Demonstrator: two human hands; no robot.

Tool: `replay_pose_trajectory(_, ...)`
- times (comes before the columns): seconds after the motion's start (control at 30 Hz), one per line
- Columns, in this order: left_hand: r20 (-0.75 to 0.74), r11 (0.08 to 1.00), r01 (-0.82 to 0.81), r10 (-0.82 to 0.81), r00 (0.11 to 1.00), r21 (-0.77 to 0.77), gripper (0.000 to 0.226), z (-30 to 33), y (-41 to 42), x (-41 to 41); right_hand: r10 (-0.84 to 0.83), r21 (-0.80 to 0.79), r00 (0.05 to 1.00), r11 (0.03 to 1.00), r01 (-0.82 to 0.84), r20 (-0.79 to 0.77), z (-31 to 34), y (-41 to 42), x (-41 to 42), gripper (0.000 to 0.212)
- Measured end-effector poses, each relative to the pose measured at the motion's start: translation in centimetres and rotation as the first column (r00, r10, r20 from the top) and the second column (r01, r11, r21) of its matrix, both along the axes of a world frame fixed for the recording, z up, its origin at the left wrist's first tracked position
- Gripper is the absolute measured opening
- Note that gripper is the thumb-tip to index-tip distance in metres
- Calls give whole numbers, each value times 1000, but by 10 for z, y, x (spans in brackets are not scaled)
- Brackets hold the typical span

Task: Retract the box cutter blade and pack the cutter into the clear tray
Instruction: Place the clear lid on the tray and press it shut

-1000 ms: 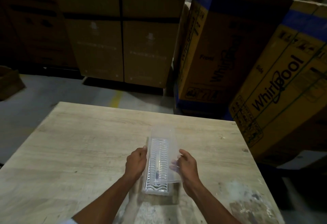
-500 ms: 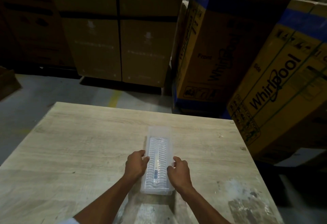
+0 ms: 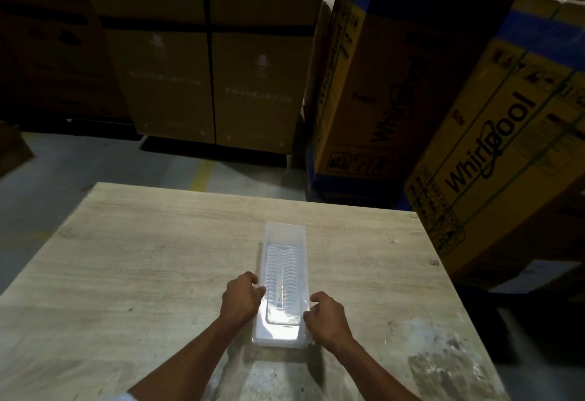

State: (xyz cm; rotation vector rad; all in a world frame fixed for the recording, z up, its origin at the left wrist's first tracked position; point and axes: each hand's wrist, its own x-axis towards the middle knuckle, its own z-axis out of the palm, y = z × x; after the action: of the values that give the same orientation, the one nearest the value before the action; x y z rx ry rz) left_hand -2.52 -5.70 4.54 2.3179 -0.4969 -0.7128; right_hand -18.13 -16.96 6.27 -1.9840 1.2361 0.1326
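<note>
A long clear tray [image 3: 282,232] lies lengthwise on the wooden table [image 3: 158,258]. A ribbed clear panel [image 3: 282,269] lies flat inside it. A thin pale strip [image 3: 279,290] shows along the panel's middle; I cannot tell whether it is the box cutter. My left hand [image 3: 242,297] presses its curled fingers against the tray's left wall near the front end. My right hand [image 3: 326,316] is curled against the right wall, with thumb and forefinger touching the rim. The tray's front end glares white under the light.
Large cardboard appliance boxes [image 3: 493,153] stand close to the table's right and far right edges. More brown cartons [image 3: 209,62] are stacked across the aisle. A worn, pale patch [image 3: 443,362] marks the table's front right.
The ribbed clear panel, tilted in my right hand a second ago, now lies flat in the tray. Both hands have slid back toward the tray's front end.
</note>
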Motion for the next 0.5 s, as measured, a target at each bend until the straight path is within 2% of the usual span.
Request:
replay_pose_trajectory(0.33, -35, 1000, -1, 1, 999, -14, 30, -1, 7, 5, 63, -4, 997, 998, -64, -39, -5, -3, -2, 41)
replay_pose_trajectory(0.5, -128, 999, 37, -37, 991, -6, 36, -5, 11, 14, 57, 47, 998, 997, -56, -14, -14, -7, -6, 34)
